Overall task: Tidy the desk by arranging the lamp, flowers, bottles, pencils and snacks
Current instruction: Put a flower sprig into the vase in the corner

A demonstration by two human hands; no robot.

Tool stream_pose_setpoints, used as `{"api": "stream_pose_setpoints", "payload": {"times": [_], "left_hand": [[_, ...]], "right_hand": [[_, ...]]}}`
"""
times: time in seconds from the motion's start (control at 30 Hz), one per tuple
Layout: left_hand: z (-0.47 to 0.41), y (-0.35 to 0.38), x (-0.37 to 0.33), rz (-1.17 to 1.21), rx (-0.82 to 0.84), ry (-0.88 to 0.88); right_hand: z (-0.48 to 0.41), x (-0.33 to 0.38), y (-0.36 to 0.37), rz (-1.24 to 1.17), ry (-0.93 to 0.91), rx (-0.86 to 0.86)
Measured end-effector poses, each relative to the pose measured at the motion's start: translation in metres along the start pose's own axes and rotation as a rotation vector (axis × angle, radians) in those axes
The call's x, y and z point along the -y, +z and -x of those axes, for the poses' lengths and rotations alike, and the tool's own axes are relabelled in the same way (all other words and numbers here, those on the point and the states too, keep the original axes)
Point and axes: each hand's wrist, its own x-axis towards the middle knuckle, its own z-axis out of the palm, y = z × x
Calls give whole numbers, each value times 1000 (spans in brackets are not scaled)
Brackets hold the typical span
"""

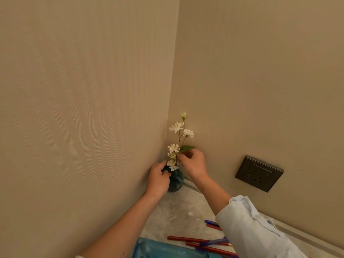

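Two beige walls [83,90] meet over marble desk [178,211]; left hand [158,180] grips vase [176,180], right hand [193,162] fingers pinch flowers [176,138].

Beige textured walls [83,90] meet above a grey marbled desktop [178,211].

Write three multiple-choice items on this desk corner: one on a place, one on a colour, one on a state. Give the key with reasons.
1. Where does the vase stand?
A. In the wall corner
B. Under the wall socket
C. On the blue packet

2. What colour are the flowers?
A. Red
B. White
C. Yellow

3. What is the right hand doing?
A. Resting flat
B. Holding a pencil
C. Pinching the flower stem

Key: A, both walls meet behind it; B, the petals are white; C, its fingers close at the stem while the left hand grips the vase.
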Motion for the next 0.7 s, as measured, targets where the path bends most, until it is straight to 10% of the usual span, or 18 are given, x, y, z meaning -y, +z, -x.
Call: {"api": "stream_pose_setpoints", "payload": {"times": [0.7], "left_hand": [[109, 17, -62, 128, 124, 81]], "right_hand": [[128, 33, -96, -63, 80, -38]]}}
